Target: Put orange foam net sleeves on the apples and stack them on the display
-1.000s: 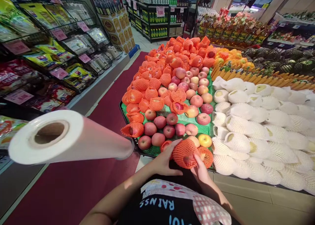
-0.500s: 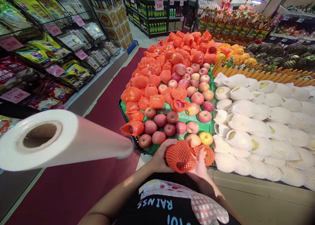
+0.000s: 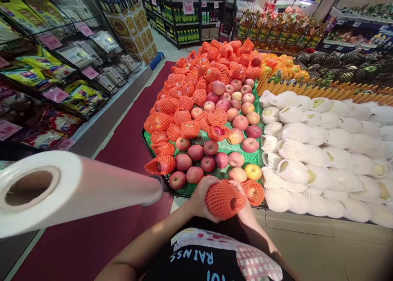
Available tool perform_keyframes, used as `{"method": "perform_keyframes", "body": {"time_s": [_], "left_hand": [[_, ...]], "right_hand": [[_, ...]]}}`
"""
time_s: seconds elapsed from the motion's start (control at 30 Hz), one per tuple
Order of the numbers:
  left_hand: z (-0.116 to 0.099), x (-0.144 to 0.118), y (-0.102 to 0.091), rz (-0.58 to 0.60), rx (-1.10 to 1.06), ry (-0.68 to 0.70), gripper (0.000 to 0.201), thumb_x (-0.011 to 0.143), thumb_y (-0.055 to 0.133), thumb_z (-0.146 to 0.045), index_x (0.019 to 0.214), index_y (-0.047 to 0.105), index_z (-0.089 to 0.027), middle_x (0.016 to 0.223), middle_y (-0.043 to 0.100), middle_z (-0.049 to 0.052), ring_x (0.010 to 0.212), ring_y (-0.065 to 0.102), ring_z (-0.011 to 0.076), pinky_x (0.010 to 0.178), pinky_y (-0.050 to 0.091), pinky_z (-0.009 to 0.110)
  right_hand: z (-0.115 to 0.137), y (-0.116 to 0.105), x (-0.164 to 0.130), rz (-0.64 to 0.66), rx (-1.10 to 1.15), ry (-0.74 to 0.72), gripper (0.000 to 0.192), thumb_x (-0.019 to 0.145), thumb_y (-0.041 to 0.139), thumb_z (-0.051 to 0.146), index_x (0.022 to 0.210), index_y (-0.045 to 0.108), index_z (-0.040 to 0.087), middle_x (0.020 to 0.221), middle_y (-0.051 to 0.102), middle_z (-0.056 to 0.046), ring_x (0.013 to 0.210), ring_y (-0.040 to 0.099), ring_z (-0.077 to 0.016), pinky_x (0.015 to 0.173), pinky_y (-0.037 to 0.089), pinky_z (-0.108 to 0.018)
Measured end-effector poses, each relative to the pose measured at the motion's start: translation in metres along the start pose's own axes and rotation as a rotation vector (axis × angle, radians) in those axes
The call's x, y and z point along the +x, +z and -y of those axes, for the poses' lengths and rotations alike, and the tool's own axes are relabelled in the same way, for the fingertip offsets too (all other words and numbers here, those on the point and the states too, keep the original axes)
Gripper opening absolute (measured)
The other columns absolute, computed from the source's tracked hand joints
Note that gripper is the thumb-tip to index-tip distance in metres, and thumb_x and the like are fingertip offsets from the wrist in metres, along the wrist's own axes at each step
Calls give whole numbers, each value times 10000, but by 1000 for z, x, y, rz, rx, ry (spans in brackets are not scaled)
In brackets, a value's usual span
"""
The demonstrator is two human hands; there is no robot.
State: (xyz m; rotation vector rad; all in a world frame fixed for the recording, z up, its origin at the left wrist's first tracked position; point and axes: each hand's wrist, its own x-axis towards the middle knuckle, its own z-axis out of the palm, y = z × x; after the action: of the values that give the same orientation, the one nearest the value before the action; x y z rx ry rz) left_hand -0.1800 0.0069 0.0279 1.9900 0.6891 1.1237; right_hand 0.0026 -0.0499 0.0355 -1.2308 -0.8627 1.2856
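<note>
Between my two hands, close in front of my body, is an apple in an orange foam net (image 3: 223,199). The net covers nearly all of the fruit, with a dark gap on its right side. My left hand (image 3: 201,197) is wrapped around its left side. On the far right side my right hand (image 3: 241,197) closes on it, its fingers partly hidden behind the net. Just beyond my hands, bare red apples (image 3: 195,175) lie on the green mat (image 3: 219,172). A yellowish apple (image 3: 253,171) and another netted apple (image 3: 253,192) sit at the display's front edge.
A large roll of clear plastic bags (image 3: 92,186) juts in from the left. Netted apples (image 3: 184,105) are heaped at the back. White-netted fruit (image 3: 307,170) fills the right side, beside an orange slat fence (image 3: 307,86). Shelves of packets (image 3: 55,68) line the left.
My right hand has closed in on the netted apple, its raised thumb now down against it. The netted apple has turned, and the whole view has shifted slightly.
</note>
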Motion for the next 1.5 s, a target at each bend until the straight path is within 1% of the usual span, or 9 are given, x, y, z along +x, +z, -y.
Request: {"method": "perform_keyframes", "body": {"time_s": [0.13,0.23,0.4,0.57,0.67,0.77,1.0,1.27,1.5], "left_hand": [[-1,5,-1,-61,71,-153,934,441,902,-523,1227,503,-214,1121,669,100,997,682,326,902,564,512],[-4,12,4,-14,82,-204,934,435,896,-534,1221,509,-209,1120,673,101,1001,685,326,905,563,506],[-16,30,23,269,136,-191,917,472,901,-573,1230,544,-200,1145,673,111,1042,643,333,929,535,497],[-17,55,34,513,120,-94,614,845,694,-524,1339,503,-215,1268,644,115,1161,591,303,1031,478,464],[-11,67,48,490,347,-285,339,972,537,-387,1257,547,-204,1261,638,120,1168,595,296,1020,485,441],[-6,75,67,485,586,-492,376,960,554,-368,1269,536,-156,1229,624,172,1136,629,338,959,512,453],[6,87,97,430,627,-720,484,891,634,-508,1201,537,-149,1109,697,169,979,717,340,784,547,396],[1,90,79,277,543,-725,219,971,540,-358,1120,540,-197,1102,693,103,957,709,269,787,539,366],[1,95,102,278,576,-921,574,820,691,-548,1195,543,-140,1136,702,187,1014,718,374,801,566,439]], "right_hand": [[27,-15,-22,228,45,15,720,775,810,247,1414,498,358,1477,559,-37,1333,554,-245,1132,416,-377],[37,-19,-34,385,145,89,898,726,839,267,1504,401,365,1551,490,-58,1397,506,-277,1187,360,-441],[11,-15,-41,-89,156,204,678,526,939,371,1145,691,252,1149,749,-75,1100,682,-325,1019,527,-475],[-15,-56,-45,-467,219,270,440,564,869,517,929,732,315,945,773,-38,883,719,-312,818,609,-476],[-9,-90,-47,-614,234,260,326,603,832,551,822,720,337,895,763,-24,853,715,-287,762,619,-433],[13,-111,-43,-674,309,171,343,648,790,600,884,732,358,961,769,-26,944,704,-280,797,608,-428],[56,-127,-13,-524,313,117,464,753,728,603,1096,721,291,1116,757,-79,1077,677,-302,909,568,-494],[62,-120,38,-381,36,48,641,635,886,392,1217,647,274,1152,736,-20,1043,679,-226,979,537,-392],[63,-88,57,-186,91,101,665,735,822,383,1346,581,279,1240,725,-37,1011,706,-223,907,580,-388]]}}
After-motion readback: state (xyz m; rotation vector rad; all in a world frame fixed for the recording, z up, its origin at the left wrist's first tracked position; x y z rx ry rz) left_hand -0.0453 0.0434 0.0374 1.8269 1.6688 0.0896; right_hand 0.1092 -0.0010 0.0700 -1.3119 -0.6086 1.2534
